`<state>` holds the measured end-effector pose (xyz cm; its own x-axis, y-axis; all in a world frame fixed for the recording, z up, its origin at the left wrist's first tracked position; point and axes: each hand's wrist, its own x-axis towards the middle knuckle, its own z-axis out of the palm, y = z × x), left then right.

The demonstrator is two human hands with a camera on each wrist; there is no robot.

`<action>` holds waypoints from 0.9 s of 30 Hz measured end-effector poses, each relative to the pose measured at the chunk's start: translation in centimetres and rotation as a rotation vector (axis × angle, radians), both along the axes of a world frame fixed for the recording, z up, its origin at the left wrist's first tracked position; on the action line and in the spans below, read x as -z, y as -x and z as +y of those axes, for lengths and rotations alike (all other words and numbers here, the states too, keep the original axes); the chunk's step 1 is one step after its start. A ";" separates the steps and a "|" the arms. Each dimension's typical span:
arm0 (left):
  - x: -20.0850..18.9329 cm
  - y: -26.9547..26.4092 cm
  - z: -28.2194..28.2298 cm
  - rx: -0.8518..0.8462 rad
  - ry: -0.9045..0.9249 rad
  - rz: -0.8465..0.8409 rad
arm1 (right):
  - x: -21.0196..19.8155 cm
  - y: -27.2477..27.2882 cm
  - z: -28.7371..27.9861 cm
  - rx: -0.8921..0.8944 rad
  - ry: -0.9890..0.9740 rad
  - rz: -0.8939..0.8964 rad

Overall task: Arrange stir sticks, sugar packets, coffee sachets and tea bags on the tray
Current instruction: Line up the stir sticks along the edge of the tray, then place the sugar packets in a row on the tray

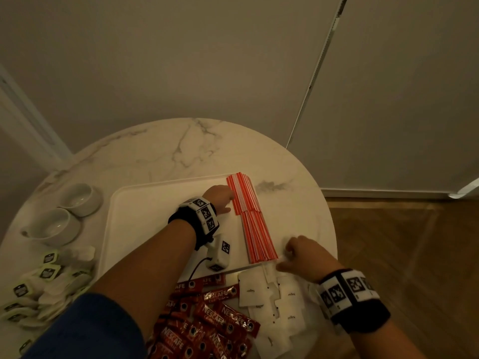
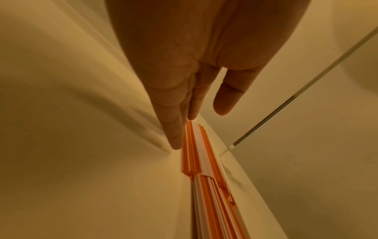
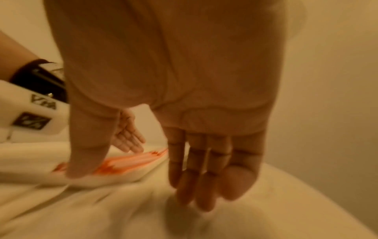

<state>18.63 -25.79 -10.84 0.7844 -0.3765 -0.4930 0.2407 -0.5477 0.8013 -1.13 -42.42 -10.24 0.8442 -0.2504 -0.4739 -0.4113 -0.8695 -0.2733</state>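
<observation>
Red-and-white stir sticks (image 1: 248, 218) lie in two end-to-end bundles along the right side of the white tray (image 1: 145, 203). My left hand (image 1: 220, 196) rests with straight fingers against the left side of the far bundle; in the left wrist view the fingertips (image 2: 175, 142) touch the tray beside the sticks (image 2: 204, 177). My right hand (image 1: 298, 255) hovers at the near end of the sticks by the tray's front right corner and holds nothing. In the blurred right wrist view its fingers (image 3: 194, 186) hang down over the table. Sugar packets (image 1: 272, 299), red coffee sachets (image 1: 212, 320) and tea bags (image 1: 46, 286) lie on the table.
The round marble table (image 1: 181, 149) stands against a wall. Two white bowls (image 1: 80, 198) (image 1: 51, 226) sit left of the tray. The tray's left and middle are bare. Wooden floor (image 1: 401, 255) lies beyond the table's right edge.
</observation>
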 end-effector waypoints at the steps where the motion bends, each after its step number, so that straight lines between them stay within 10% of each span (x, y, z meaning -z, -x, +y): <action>1: -0.3 0.4 0.4 -0.016 0.039 -0.001 | 0.5 0.5 0.5 0.017 0.038 0.001; 10: -2.2 3.5 4.3 -0.168 0.175 0.046 | 2.2 0.8 1.8 0.173 0.114 0.051; 27: -7.3 11.3 1.9 0.382 0.205 -0.079 | -4.7 -0.2 -1.0 0.551 -0.836 -0.445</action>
<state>7.37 -23.86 -3.56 0.6021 -0.7306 -0.3219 -0.0140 -0.4128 0.9107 -0.94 -43.43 -5.57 0.8529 -0.3872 -0.3501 -0.4050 -0.0676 -0.9118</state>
